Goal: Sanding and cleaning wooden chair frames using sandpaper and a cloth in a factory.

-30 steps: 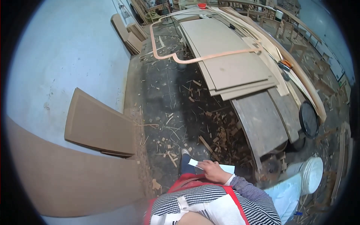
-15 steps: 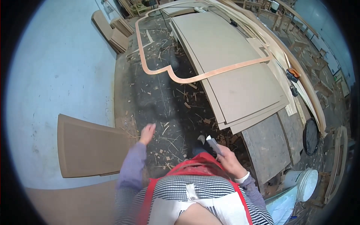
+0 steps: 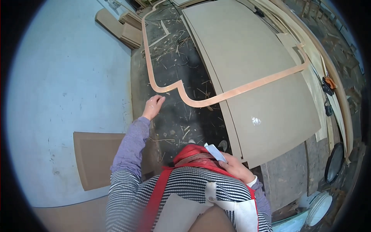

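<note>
My left hand [image 3: 154,106] reaches forward over the dark floor, its fingers loosely curled together and nothing visible in them. Just beyond it is the rounded near corner of a large thin wooden frame [image 3: 235,92], with a small gap between hand and frame. The frame has a stepped, curved outline and lies partly across a stack of large flat boards [image 3: 270,112]. Close to my body, my right hand [image 3: 236,169] grips a small flat grey-white piece [image 3: 216,153], which points forward and left. What that piece is made of I cannot tell.
A blue-white wall [image 3: 69,85] runs along the left, with a brown panel [image 3: 96,160] leaning there. Wood scraps litter the floor [image 3: 185,127]. Beyond the boards at right are orange-and-black tools [image 3: 328,85], a black round lid [image 3: 334,162] and a white bucket [image 3: 320,208].
My left hand has moved forward towards the frame. The frame and boards now appear nearer as my view shifts. My right hand still holds the grey-white piece.
</note>
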`<act>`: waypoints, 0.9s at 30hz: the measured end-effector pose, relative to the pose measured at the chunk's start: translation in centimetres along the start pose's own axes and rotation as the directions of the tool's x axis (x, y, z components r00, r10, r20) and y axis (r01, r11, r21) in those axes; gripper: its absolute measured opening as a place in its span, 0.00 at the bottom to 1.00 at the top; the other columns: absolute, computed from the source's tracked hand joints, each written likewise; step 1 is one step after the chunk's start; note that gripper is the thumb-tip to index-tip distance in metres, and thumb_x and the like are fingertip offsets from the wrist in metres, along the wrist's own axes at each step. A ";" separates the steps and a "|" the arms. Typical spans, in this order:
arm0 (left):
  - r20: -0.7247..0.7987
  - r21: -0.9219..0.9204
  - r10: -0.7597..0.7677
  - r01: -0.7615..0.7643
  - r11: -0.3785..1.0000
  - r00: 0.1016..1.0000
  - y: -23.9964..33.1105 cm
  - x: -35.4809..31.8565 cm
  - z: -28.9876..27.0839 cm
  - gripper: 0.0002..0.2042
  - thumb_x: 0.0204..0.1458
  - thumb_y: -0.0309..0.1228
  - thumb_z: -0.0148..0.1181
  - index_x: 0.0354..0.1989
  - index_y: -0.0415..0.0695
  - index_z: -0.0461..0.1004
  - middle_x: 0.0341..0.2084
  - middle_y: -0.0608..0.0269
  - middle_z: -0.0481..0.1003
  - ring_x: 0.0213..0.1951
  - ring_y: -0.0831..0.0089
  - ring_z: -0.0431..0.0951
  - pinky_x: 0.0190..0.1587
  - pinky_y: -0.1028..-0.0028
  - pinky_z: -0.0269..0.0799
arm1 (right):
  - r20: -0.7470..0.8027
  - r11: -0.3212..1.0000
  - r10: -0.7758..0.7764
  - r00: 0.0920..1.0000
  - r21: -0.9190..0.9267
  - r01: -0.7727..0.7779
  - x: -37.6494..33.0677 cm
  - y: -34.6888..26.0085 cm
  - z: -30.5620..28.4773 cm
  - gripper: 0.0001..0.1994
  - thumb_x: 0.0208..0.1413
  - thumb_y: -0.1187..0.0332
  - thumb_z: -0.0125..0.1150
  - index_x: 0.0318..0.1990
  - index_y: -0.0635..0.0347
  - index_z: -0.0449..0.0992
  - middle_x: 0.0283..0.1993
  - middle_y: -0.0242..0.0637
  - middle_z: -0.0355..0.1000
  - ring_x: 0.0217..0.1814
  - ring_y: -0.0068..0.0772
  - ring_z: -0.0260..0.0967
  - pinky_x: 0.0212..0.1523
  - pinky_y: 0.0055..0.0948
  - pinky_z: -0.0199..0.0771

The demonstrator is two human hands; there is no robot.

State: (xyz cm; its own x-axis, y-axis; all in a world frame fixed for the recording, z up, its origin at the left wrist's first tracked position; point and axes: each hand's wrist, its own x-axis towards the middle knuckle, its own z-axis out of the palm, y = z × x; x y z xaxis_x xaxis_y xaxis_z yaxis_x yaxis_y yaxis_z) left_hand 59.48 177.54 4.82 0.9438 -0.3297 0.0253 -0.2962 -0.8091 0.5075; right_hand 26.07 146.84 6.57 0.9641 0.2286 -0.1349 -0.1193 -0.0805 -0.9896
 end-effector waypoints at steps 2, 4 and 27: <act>0.034 0.036 0.046 -0.047 0.998 0.998 -0.3 2.8 -0.5 0.16 0.58 0.41 0.56 0.41 0.39 0.77 0.39 0.47 0.78 0.44 0.51 0.78 0.47 0.62 0.72 | -0.012 0.993 0.081 0.997 0.082 -0.079 0.5 0.4 0.3 0.20 0.64 0.72 0.49 0.62 0.66 0.66 0.51 0.38 0.73 0.52 0.34 0.69 0.58 0.30 0.65; 0.056 0.054 0.095 -0.098 0.994 0.994 -0.8 5.7 -0.5 0.16 0.58 0.41 0.55 0.41 0.38 0.77 0.38 0.47 0.78 0.44 0.51 0.78 0.47 0.61 0.72 | -0.071 0.956 0.211 0.975 0.225 -0.190 1.4 1.1 0.8 0.19 0.63 0.71 0.49 0.61 0.66 0.66 0.52 0.40 0.73 0.52 0.36 0.70 0.59 0.30 0.64; 0.872 -0.290 0.424 -0.443 0.849 0.243 -9.1 23.3 -2.7 0.19 0.60 0.42 0.54 0.29 0.36 0.75 0.22 0.53 0.75 0.26 0.70 0.74 0.32 0.67 0.69 | -0.352 0.090 0.555 0.753 0.926 0.366 30.3 1.8 16.2 0.21 0.65 0.68 0.41 0.62 0.67 0.58 0.50 0.53 0.70 0.47 0.55 0.72 0.51 0.57 0.76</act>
State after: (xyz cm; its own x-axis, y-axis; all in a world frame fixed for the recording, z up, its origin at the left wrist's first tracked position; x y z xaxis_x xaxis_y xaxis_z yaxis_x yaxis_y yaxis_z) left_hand 84.55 178.51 3.15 -0.0246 -0.8478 -0.5298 -0.6267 -0.3998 0.6689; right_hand 51.24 169.33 -0.11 0.7437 -0.2143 -0.6332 0.1230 0.9749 -0.1855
